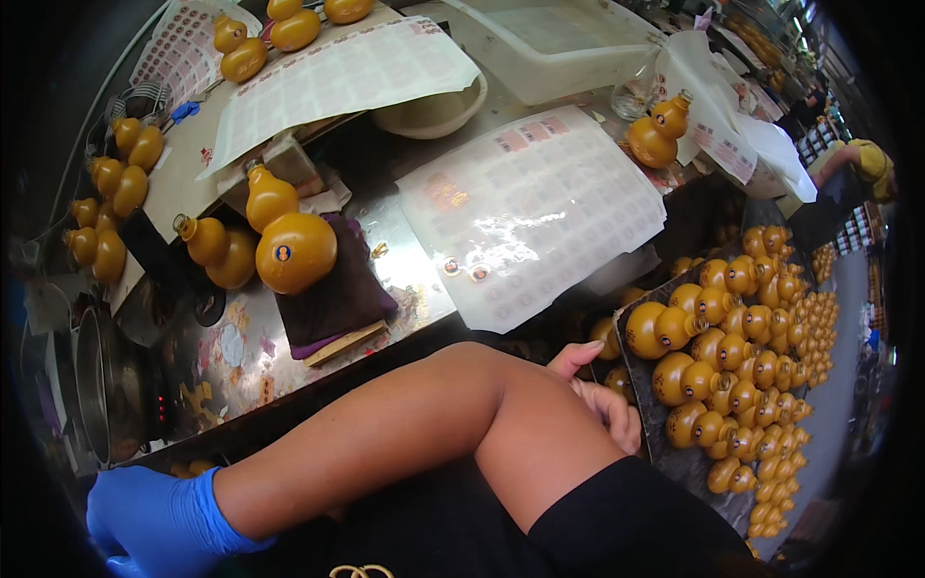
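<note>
My right arm crosses in front of me, elbow raised, its forearm running to the lower left. At its end my right hand, in a blue glove, sits at the rim of the view; its fingers are mostly hidden. Bare and partly behind the right upper arm, my left hand shows its thumb held apart and its fingers loosely bent, with nothing visible in them. Beside it stands a tray of ochre gourd-shaped bottles. On the bench, one larger gourd bottle leans on a dark cushion.
Sticker sheets lie on the metal bench, two round stickers on one. Another gourd bottle stands left of the cushion. A translucent tub and white bowl are farther back. A dark pan is at left. Another person's sleeve shows far right.
</note>
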Available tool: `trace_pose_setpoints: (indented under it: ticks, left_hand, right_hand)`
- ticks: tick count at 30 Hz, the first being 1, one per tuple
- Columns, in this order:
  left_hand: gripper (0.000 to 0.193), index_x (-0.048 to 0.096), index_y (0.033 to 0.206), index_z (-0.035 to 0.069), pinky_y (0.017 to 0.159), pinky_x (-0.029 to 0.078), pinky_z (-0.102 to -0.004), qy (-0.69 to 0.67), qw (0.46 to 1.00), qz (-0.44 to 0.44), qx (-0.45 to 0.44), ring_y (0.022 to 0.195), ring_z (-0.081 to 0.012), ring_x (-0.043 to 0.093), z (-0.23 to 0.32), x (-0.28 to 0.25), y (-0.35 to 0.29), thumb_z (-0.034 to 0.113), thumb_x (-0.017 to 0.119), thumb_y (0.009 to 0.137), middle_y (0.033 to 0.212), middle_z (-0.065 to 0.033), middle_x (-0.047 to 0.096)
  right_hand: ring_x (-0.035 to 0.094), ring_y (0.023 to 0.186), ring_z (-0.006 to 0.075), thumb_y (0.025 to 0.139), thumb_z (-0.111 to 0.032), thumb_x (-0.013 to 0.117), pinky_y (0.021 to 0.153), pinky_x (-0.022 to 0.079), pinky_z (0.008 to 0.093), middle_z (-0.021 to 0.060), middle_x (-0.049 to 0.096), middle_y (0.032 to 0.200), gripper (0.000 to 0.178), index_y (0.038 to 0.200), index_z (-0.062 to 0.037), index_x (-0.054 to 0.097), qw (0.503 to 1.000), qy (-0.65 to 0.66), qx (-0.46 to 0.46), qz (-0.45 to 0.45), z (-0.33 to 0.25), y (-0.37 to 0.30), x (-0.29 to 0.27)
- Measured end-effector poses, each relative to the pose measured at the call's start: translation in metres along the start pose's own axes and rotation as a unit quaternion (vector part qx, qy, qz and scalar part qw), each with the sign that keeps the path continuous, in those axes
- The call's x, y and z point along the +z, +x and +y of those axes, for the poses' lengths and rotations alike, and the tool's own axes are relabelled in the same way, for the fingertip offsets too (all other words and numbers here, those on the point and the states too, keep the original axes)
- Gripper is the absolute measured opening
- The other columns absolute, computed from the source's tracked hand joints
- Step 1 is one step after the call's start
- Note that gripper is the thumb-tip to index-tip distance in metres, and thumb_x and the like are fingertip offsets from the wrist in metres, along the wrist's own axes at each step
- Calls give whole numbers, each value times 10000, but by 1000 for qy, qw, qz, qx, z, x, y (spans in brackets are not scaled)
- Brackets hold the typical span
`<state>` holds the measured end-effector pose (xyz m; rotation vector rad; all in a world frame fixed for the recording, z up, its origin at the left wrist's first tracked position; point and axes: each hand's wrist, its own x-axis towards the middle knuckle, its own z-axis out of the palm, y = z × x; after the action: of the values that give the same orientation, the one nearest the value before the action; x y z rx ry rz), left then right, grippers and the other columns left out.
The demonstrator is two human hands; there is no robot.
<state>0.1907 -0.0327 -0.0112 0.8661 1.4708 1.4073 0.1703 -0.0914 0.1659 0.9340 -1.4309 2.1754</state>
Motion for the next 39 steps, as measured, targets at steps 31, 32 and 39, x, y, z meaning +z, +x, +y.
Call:
trace_pose_setpoints:
  ticks: [31, 32, 39]
  left_hand:
    - [213, 609, 1086, 13, 860, 507, -309, 33, 983, -176, 30, 961, -176, 635, 10, 14, 30, 108, 614, 895, 1070, -107, 649]
    - [213, 609, 1084, 13, 860, 507, -308, 27, 976, -214, 27, 960, -176, 636, 9, 14, 26, 110, 615, 894, 1069, -107, 650]
    - [213, 614, 1075, 12, 859, 510, -306, -19, 939, -343, -15, 954, -173, 641, 46, -23, -12, 117, 628, 890, 1061, -108, 657]
  right_hand:
    - [622, 706, 358, 762, -192, 620, 667, 499, 421, 183, 639, 736, 182, 700, -24, 648, 996, -64, 67, -13, -2, 10, -27]
    - [623, 722, 361, 771, -204, 615, 673, 500, 423, 180, 643, 751, 188, 717, -29, 658, 993, -58, 92, -46, -4, 10, -30]
    - [658, 771, 135, 861, -216, 657, 681, 521, 283, 85, 698, 881, 200, 989, -70, 706, 974, -126, 157, 101, -22, -61, -151]
